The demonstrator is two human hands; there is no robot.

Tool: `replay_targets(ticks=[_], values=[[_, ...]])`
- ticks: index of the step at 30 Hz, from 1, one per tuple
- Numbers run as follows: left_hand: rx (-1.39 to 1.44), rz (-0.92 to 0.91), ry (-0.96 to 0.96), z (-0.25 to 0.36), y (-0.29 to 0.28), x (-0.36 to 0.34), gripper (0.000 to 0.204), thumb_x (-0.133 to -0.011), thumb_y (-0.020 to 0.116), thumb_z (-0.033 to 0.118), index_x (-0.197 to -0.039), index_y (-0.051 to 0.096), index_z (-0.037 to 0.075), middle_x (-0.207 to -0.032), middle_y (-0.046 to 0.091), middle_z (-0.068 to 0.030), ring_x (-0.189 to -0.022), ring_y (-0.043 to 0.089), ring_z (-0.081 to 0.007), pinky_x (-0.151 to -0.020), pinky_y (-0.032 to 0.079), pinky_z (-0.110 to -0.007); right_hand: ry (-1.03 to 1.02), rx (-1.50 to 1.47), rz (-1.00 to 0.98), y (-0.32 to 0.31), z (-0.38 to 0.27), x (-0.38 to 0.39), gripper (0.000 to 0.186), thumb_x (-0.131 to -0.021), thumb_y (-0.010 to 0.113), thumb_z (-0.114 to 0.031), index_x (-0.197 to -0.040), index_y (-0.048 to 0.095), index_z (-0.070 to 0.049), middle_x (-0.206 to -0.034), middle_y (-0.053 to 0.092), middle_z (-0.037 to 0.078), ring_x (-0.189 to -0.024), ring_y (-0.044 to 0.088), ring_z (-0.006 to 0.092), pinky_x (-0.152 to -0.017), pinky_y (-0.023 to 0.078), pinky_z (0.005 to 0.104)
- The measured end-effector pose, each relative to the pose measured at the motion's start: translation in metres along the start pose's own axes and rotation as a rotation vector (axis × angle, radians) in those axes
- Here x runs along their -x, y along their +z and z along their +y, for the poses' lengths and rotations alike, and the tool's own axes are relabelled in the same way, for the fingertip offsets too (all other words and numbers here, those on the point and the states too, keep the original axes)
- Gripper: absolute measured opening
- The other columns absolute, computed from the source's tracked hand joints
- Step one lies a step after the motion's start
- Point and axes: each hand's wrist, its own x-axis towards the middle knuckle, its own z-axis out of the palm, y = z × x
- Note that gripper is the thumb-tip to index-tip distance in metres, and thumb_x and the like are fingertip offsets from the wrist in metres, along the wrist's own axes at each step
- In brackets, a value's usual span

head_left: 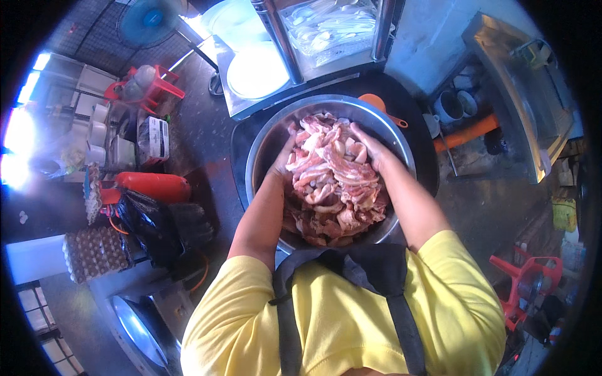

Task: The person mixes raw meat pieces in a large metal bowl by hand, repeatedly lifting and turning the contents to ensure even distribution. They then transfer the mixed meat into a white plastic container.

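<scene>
A wide steel bowl (256,160) is heaped with raw meat strips (335,169), pink and pale with fat. My left hand (286,155) presses into the left side of the heap, its fingers curled round the pieces and partly buried. Opposite it, my right hand (372,148) cups the right side of the same heap, and some of its fingers are hidden by meat. Between them the two hands clasp the upper part of the pile inside the rim.
The bowl rests on a dark round table (429,166). An orange utensil (396,121) lies beyond its right rim. Behind stands a metal rack (251,108) with white plates and a tray of plastic cutlery. Egg trays (94,254) and a red gas cylinder (153,186) are at left.
</scene>
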Motion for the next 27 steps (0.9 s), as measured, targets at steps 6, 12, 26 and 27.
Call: replay_targets(ticks=[6,12,26,27], values=[[-0.140,-0.129,-0.049,0.007,0.013,0.016,0.055,-0.089,0.064,0.039,-0.132,0.048,0.009,-0.119,0.061,-0.0123,-0.105,0.063,-0.0244,-0.092,0.053,-0.041,-0.004,0.091,-0.102,0.006,-0.012,0.034,0.058,-0.086,0.059,-0.058,-0.126,0.056,-0.015,-0.110,0.064,0.004,-0.087,0.064,0.0133,-0.066,0.054,0.0258],[-0.578,-0.223,-0.058,0.023,0.038,0.077,0.059,-0.078,0.075,0.019,-0.130,0.051,0.002,-0.118,0.062,-0.0094,-0.108,0.061,-0.0219,-0.097,0.048,-0.038,-0.278,0.662,-0.298,0.034,-0.039,0.110,0.069,-0.083,0.071,-0.031,-0.142,0.041,-0.010,-0.137,0.049,0.008,-0.122,0.048,0.0184,-0.100,0.041,0.0331],[-2.161,-0.486,0.277,-0.019,0.067,0.139,0.047,-0.065,0.073,0.014,-0.111,0.068,0.025,-0.124,0.049,-0.0066,-0.118,0.045,-0.0323,-0.100,0.041,-0.045,-1.036,1.998,-0.118,0.060,0.045,0.188,0.019,-0.069,0.065,-0.014,-0.088,0.067,-0.014,-0.119,0.051,0.008,-0.117,0.046,0.0370,-0.074,0.056,0.0406],[-2.330,-0.451,0.251,-0.026,0.073,0.138,0.046,-0.067,0.072,0.014,-0.110,0.068,0.028,-0.126,0.048,-0.0048,-0.118,0.044,-0.0321,-0.097,0.044,-0.046,-1.069,2.038,-0.125,0.060,0.052,0.185,0.014,-0.070,0.063,-0.014,-0.083,0.067,-0.014,-0.117,0.052,0.008,-0.116,0.047,0.0361,-0.070,0.057,0.0386]])
